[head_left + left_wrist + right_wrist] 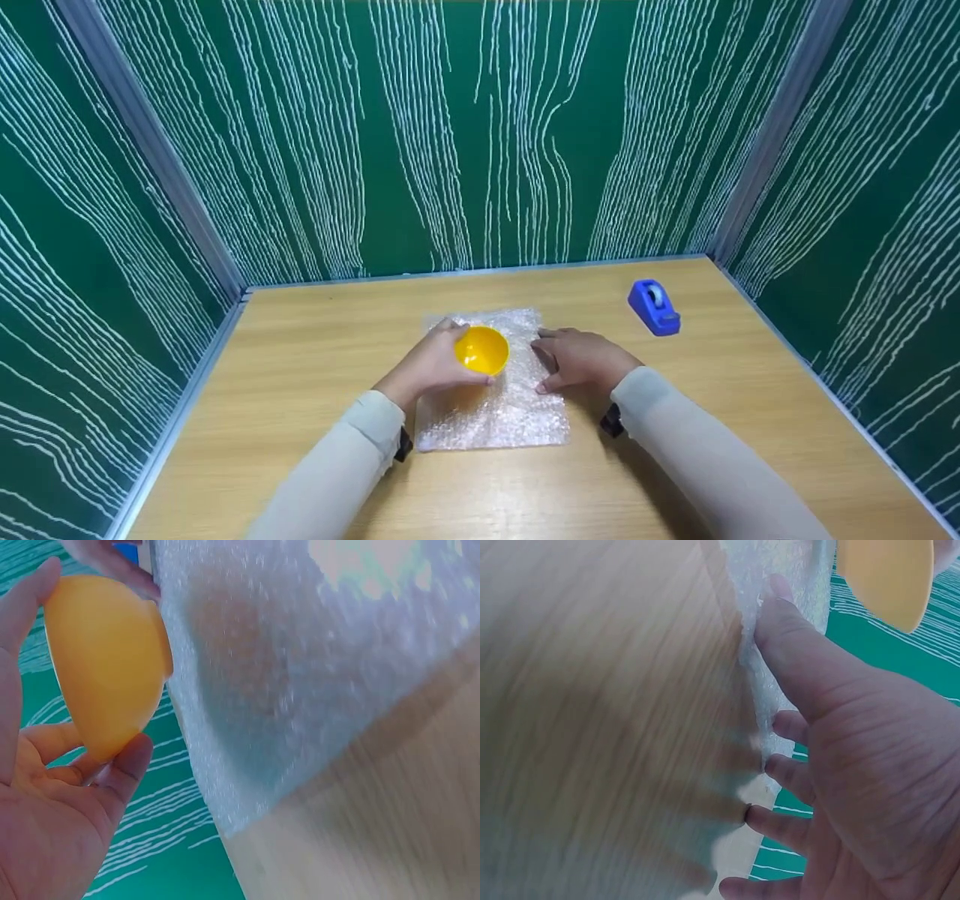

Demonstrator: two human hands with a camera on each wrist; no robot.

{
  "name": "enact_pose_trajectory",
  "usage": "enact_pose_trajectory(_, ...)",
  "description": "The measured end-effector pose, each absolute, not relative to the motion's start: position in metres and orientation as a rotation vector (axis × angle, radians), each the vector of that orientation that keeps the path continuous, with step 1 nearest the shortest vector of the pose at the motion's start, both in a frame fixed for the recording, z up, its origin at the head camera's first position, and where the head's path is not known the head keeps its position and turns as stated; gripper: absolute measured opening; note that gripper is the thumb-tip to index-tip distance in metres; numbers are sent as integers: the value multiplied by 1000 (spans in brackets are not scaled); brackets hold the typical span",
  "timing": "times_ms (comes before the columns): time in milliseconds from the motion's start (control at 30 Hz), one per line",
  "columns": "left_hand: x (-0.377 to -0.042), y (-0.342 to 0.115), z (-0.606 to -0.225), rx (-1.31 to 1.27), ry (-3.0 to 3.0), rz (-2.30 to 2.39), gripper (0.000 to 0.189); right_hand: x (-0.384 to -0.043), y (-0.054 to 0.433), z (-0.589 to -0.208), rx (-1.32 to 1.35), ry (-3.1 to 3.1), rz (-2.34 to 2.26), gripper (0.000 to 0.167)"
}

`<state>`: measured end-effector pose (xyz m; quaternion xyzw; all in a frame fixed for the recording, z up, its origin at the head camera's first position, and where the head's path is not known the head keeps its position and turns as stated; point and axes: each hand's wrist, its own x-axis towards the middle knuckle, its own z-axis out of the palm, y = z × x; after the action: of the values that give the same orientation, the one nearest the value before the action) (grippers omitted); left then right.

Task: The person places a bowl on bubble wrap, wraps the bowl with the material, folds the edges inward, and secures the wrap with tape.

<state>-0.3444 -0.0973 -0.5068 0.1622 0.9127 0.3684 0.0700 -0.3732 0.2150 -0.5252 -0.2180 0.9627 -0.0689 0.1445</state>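
A yellow bowl [484, 351] is held by its sides in my left hand [435, 364], mouth upward, over a sheet of bubble wrap [517, 420]. In the left wrist view the bowl [109, 660] shows its smooth outside and foot close over the wrap [315, 675], with thumb and fingers at opposite edges of the rim. My right hand [585, 360] rests at the right edge of the sheet with fingers spread. Its thumb overlaps the wrap [742, 570] in the right wrist view, and the other fingertips are along the edge.
A blue tape dispenser [655, 309] with a roll in it stands at the back right of the wooden table [315, 375]. Green panels [495, 150] with white wavy lines enclose the table at the back and both sides, framed by grey posts [780, 120].
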Motion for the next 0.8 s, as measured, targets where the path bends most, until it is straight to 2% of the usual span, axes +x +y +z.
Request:
enact_pose_trajectory(567, -342, -87, -518, 415, 2719, 1067, 112, -372, 217, -524, -643, 2765, -224, 99)
enact_pose_trajectory(800, -343, -85, -520, 500, 2756, 1037, 110, -373, 217, -525, -651, 2769, -228, 100)
